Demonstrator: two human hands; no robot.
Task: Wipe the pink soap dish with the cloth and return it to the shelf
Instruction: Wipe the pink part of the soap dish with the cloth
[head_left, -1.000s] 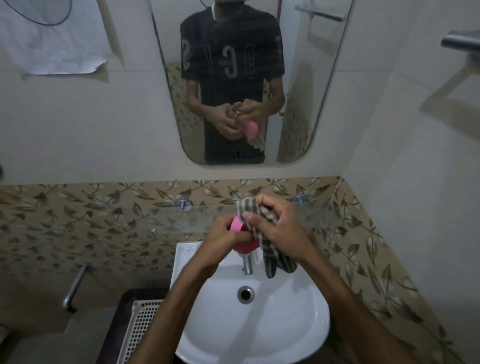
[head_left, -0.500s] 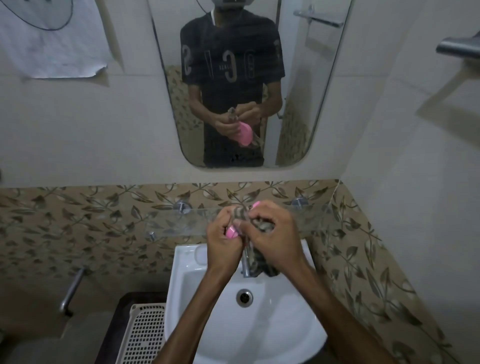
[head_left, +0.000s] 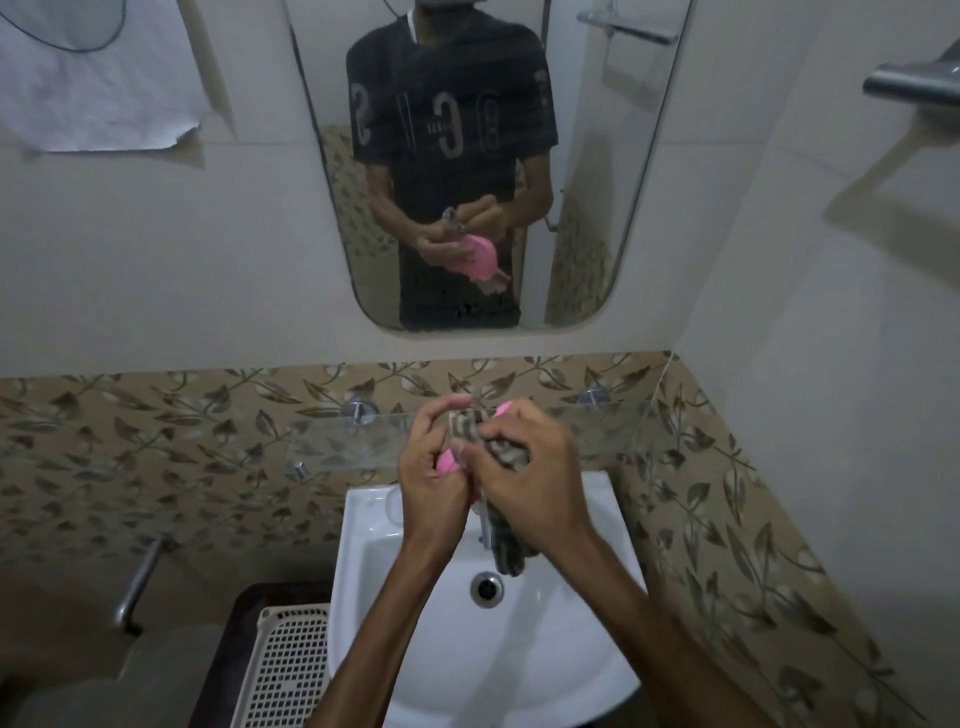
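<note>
The dish (head_left: 445, 463) is held above the basin (head_left: 545, 649), in front of the glass shelf (head_left: 353, 441). Only small pink patches of it show between the two hands: one low at the left hand's fingers, one at the top beside the right hand's knuckles. In the mirror (head_left: 597, 182) its reflection appears as a pink rounded shape below the hands.

The left hand (head_left: 434, 478) grips the dish, fingers curled round its near edge. The right hand (head_left: 524, 483) holds the cloth (head_left: 506, 551), fingers bunched round the striped fabric and pressing it against the dish. The cloth's loose end hangs below the right hand, over the tap (head_left: 485, 525), which is mostly hidden behind it.

The shelf is fixed to the leaf-patterned tile band by round metal mounts. The drain (head_left: 487, 588) sits in the basin's middle. Left of the basin stands a white perforated basket (head_left: 283, 670). A metal handle (head_left: 137, 582) projects from the wall lower left. A sheet of paper (head_left: 98, 93) hangs upper left, and a metal bar (head_left: 909, 83) sits upper right.
</note>
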